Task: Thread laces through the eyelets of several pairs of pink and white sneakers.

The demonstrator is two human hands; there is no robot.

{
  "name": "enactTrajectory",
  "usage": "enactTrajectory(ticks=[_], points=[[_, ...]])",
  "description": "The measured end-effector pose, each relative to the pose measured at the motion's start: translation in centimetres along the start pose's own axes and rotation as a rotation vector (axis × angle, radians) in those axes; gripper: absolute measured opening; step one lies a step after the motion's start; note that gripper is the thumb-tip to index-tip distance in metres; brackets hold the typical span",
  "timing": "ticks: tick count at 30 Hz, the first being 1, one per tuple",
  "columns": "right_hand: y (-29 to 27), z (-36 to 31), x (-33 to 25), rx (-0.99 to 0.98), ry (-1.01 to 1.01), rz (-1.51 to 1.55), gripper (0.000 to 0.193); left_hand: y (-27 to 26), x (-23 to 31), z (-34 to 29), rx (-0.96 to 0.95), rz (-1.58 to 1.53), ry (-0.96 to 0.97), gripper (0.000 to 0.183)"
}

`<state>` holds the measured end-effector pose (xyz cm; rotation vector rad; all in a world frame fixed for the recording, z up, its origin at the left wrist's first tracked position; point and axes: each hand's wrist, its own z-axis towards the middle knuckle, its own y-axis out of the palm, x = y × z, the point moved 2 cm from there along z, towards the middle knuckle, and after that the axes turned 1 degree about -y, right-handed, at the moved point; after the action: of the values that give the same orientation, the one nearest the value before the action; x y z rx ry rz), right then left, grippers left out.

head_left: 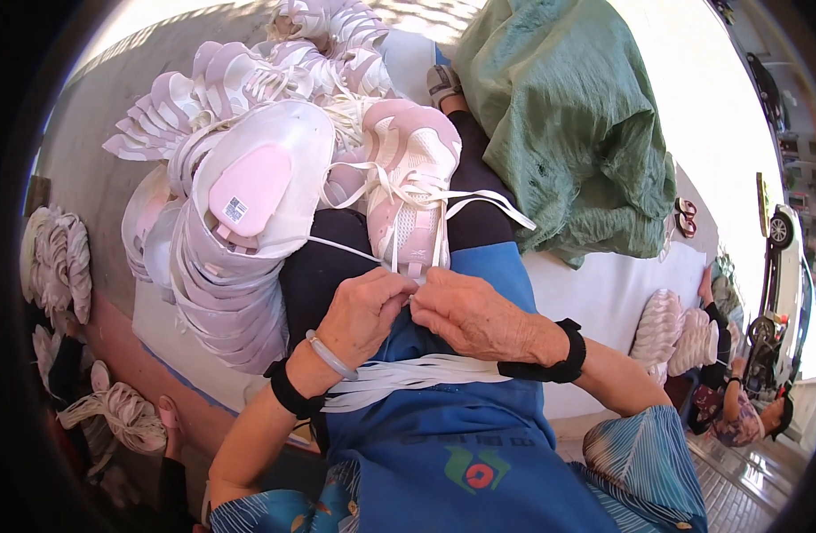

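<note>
A pink-and-white shoe upper [414, 178] lies across my lap with its toe pointing away. Cream laces [404, 185] are threaded loosely through it, one end hanging over to the right. At its near end, my left hand [365, 313] and my right hand [479, 311] meet fingertip to fingertip, both pinched closed on a white shoelace [347, 250]. Most of what sits between the fingertips is hidden. Spare white laces [417, 370] lie in a bundle across my blue apron [443, 435], below my wrists.
Nested pink uppers [234, 311] are stacked close by on the left, with more uppers [221, 84] behind. A green woven sack [572, 133] bulges at the far right. Other people [741, 413] sit at both sides near shoe piles [661, 329]. A white vehicle [785, 266] stands farther right.
</note>
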<state>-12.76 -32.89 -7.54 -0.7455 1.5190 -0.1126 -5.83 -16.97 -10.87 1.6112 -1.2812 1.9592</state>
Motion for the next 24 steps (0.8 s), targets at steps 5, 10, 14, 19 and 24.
enactTrajectory(ticks=[5,10,14,19,24], points=[[0.6,-3.4,-1.9,-0.345,-0.015,0.218,0.015,-0.6,0.7,0.2,-0.063,-0.064,-0.071,0.013],[1.7,-5.0,-4.7,-0.671,-0.081,0.401,0.018,0.8,1.6,-0.7,-0.243,0.072,0.012,0.012],[-0.9,-3.2,-2.2,-0.048,-0.076,-0.093,0.010,0.3,1.6,0.8,-0.099,0.052,-0.022,0.009],[0.3,-2.1,-2.2,0.171,-0.154,0.171,0.011,-0.2,0.7,3.6,0.123,0.095,-0.123,0.008],[2.0,-3.3,0.5,0.045,0.005,0.312,0.010,0.2,1.1,4.9,0.080,0.397,-0.009,0.012]])
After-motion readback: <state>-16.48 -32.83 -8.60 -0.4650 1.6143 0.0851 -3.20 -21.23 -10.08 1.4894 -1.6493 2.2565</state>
